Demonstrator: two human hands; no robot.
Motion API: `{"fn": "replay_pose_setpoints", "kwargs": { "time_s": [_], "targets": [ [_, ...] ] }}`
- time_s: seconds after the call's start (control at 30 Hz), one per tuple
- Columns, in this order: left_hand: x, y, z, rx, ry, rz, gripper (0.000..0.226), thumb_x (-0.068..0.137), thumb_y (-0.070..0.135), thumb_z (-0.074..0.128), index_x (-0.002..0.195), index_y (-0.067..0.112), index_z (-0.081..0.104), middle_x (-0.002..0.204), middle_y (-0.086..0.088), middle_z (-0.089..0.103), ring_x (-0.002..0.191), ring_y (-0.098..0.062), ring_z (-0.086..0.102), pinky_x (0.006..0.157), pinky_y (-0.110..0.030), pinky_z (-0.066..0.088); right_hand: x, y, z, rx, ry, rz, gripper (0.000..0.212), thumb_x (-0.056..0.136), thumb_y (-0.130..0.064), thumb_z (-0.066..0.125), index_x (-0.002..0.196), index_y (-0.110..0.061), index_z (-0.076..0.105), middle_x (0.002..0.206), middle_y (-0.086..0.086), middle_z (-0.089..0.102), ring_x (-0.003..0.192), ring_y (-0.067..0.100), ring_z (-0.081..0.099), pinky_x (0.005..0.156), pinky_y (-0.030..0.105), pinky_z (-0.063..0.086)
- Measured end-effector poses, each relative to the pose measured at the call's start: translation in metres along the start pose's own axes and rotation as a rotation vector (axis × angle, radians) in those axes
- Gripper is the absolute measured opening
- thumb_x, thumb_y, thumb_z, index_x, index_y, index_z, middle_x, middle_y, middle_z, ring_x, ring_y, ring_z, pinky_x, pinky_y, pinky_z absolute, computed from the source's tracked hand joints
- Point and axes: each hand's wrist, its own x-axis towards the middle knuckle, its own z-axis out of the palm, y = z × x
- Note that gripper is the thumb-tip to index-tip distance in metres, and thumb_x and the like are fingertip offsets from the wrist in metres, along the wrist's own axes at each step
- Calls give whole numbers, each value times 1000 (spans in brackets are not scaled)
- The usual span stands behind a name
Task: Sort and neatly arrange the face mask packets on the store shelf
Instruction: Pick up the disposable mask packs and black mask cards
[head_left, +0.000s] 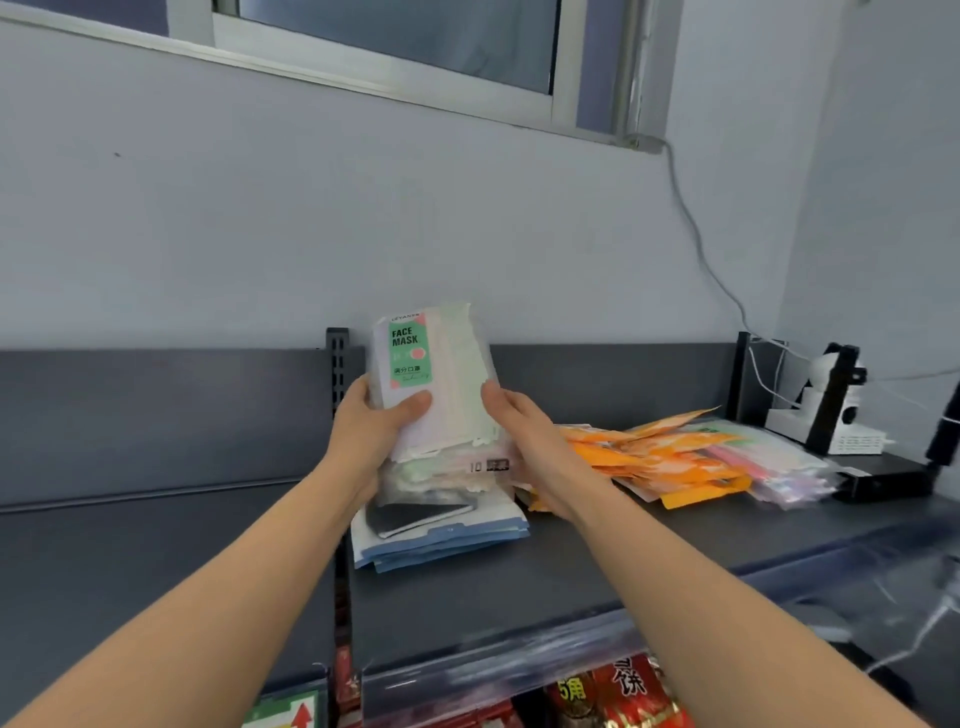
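I hold a bundle of clear face mask packets (441, 374) upright above the dark shelf (597, 566); the front packet has a green "FACE MASK" label. My left hand (371, 423) grips its left lower side, thumb across the front. My right hand (524, 431) holds its right edge. Under the bundle lies a pile of more packets (447, 535): pale ones on top, a black one, blue-edged ones at the bottom. To the right lies a heap of orange packets (665, 457), and beyond it clear packets with pink and green masks (779, 462).
A white camera on a black stand (831, 400) sits at the shelf's right end, with cables running up the wall. A black upright post (337, 364) divides the shelf sections. Red snack packs (618, 696) hang below the shelf's front edge.
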Motion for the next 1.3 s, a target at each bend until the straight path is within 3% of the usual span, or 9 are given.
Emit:
{"fn": "replay_pose_setpoints", "kwargs": {
  "time_s": [0.1, 0.33, 0.53, 0.7, 0.87, 1.0, 1.07, 1.2, 1.3],
  "targets": [
    [1, -4, 39, -9, -11, 28, 51, 80, 10, 75, 126, 10, 52, 115, -5, 68, 99, -23, 68, 79, -40, 59, -5, -2, -28, -105, 85, -101, 73, 78, -39, 79, 139, -19, 43, 127, -5, 61, 113, 14, 62, 94, 38, 55],
    [4, -20, 134, 20, -155, 9, 41, 90, 18, 65, 128, 18, 48, 117, 0, 65, 104, -20, 65, 81, -38, 56, -11, -10, -120, 5, 269, -199, 66, 83, -2, 73, 140, -17, 44, 128, 2, 61, 113, 20, 63, 92, 39, 56],
    [6, -33, 219, 63, -231, 1, 53, 85, 27, 63, 136, 23, 46, 127, 1, 61, 108, -21, 65, 94, -46, 53, -10, -17, -214, 141, 376, -163, 68, 80, 2, 73, 139, -16, 44, 127, 8, 61, 109, 29, 64, 91, 49, 56],
    [0, -42, 284, 107, -321, -1, 33, 95, 16, 55, 127, 17, 58, 119, -3, 68, 104, -23, 67, 89, -42, 55, -11, -21, -288, 221, 450, -126, 62, 81, 6, 71, 135, -11, 45, 122, 11, 61, 99, 29, 66, 77, 42, 57],
    [9, -53, 330, 187, -401, -21, 28, 95, 15, 54, 121, 18, 64, 118, 1, 69, 111, -19, 64, 105, -43, 45, -2, -12, -341, 224, 513, -55, 67, 74, -3, 79, 132, -7, 48, 121, 17, 65, 105, 36, 66, 93, 57, 52],
    [24, -57, 354, 275, -460, -42, 21, 97, 24, 52, 113, 24, 65, 120, 4, 67, 115, -18, 58, 108, -41, 32, 10, -11, -372, 242, 534, -16, 52, 80, 1, 75, 125, -3, 50, 105, 16, 66, 83, 33, 66, 90, 63, 51],
    [35, -61, 363, 303, -504, -72, 24, 97, 33, 51, 116, 25, 64, 122, 6, 65, 115, -18, 57, 111, -47, 27, 20, -9, -387, 243, 537, 3, 41, 82, 3, 72, 117, -2, 53, 94, 14, 66, 75, 31, 65, 84, 61, 54],
    [59, -76, 379, 331, -583, -115, 37, 98, 45, 47, 123, 23, 60, 126, 6, 62, 109, -17, 58, 115, -48, 21, 39, -5, -408, 188, 566, 61, 26, 83, 3, 71, 106, 3, 59, 88, 14, 67, 70, 28, 66, 51, 37, 59],
    [73, -89, 390, 307, -671, -123, 42, 97, 49, 45, 121, 20, 62, 122, 4, 66, 112, -14, 61, 114, -36, 31, 52, 2, -423, 117, 586, 106, 37, 81, 2, 73, 115, 8, 60, 92, 16, 68, 71, 28, 66, 55, 37, 60]
  ]
}}
